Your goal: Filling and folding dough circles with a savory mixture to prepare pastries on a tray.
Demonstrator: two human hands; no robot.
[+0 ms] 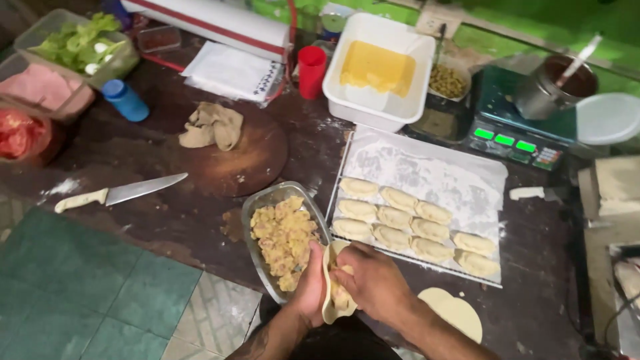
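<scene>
My left hand (308, 287) cups a round of pale dough (331, 293) folded around yellow filling. My right hand (375, 280) pinches the dough's open edge from the right. Both hands work at the table's near edge. Just left of them stands a metal tray of chunky yellow filling (283, 240). To the right lies a floured tray (427, 173) holding several shaped pastries (393, 217) in rows. More flat dough discs (457, 312) lie by my right forearm.
A knife (123, 193) lies on the dark table at the left. A dough lump (213, 125) rests on a round wooden board. At the back stand a white tub of yellow liquid (379, 67), a red cup (311, 70), a scale (517, 127) and a metal pot (557, 87).
</scene>
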